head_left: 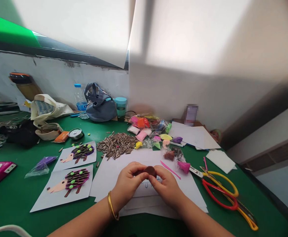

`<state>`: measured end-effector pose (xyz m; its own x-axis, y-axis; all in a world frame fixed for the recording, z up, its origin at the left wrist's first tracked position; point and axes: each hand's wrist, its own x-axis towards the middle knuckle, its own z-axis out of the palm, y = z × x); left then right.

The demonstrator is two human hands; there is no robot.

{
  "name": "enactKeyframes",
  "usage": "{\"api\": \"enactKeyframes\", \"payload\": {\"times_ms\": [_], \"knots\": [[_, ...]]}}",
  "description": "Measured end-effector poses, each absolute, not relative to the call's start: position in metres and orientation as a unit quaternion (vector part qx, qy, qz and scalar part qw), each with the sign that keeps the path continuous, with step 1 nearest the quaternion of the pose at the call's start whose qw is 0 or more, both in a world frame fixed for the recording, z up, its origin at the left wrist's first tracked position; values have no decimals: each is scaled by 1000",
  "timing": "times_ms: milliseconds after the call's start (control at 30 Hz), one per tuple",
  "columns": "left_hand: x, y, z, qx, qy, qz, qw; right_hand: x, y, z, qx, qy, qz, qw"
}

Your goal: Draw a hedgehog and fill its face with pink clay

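Note:
My left hand [126, 181], with a gold bangle at the wrist, and my right hand [170, 187] meet over the white paper [111, 179]. Between their fingertips is a brown piece of modelling clay [150, 170], rounded and flattened. Fingers of both hands are closed on it and hide part of it. Blue drawn lines [146, 185] show on the sheet below. Right of my hands lies a thin pink modelling tool [170, 170]. Beyond it sit brown clay in a bag [169, 155] and a pink lump of clay [183, 167].
Two hedgehog pictures [78, 153] [70, 184] lie at left. Behind the paper is a heap of striped sunflower seeds [116, 144]. Clay packets [142, 123] are piled at the back. Scissors [220, 192] lie right. A bag [100, 107] and bottle [79, 98] stand by the wall.

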<state>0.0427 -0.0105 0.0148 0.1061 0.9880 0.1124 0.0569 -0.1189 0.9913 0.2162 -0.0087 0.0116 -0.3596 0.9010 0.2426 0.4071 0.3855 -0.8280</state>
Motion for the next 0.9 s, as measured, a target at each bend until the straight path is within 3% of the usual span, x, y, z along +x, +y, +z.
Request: {"api": "enactKeyframes", "payload": {"times_ms": [267,467,667,900], "knots": [[43,-12,9,540,460,468,527,215,-10,12,-448,-756,323,352],[40,-11,13,593,446,452,495,214,-10,10,-454,-769,306,331],[43,-12,15,528,432,476,555,215,-11,14,-448,-755,335,342],[44,-14,5,559,438,487,509,217,-10,10,-440,-752,327,366]]}}
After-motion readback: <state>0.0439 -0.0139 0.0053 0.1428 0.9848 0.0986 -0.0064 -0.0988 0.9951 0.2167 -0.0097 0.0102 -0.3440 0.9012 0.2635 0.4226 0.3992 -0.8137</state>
